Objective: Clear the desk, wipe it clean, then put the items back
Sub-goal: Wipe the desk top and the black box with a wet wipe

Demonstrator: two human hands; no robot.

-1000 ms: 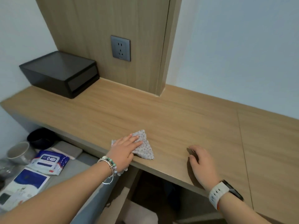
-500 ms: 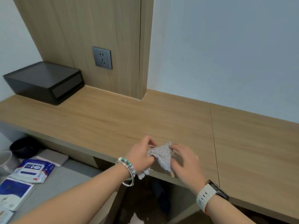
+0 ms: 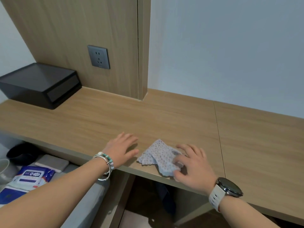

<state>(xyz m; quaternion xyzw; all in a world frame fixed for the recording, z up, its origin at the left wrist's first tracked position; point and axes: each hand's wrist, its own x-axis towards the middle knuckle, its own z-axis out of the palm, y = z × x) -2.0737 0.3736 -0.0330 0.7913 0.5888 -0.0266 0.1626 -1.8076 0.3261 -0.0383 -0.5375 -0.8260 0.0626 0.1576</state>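
A: Both hands were lifting the cloth half a second ago; now the cloth (image 3: 158, 156) is lying on the bench (image 3: 164, 116), near its front edge.
B: What is the left hand (image 3: 120, 151) doing?
A: It is staying just beside the cloth, apart from it, fingers spread and holding nothing.
B: And the right hand (image 3: 193, 165)?
A: Its fingers are spreading over the cloth's right side; blur is hiding whether the thumb is pinching it. A black box (image 3: 39, 84) is sitting far left.

The cloth (image 3: 158, 156) lies at the surface's (image 3: 164, 116) front edge, with the left hand (image 3: 120, 149) just left of it and the right hand (image 3: 194, 165) on its right part. The box (image 3: 39, 84) sits in the back-left corner.
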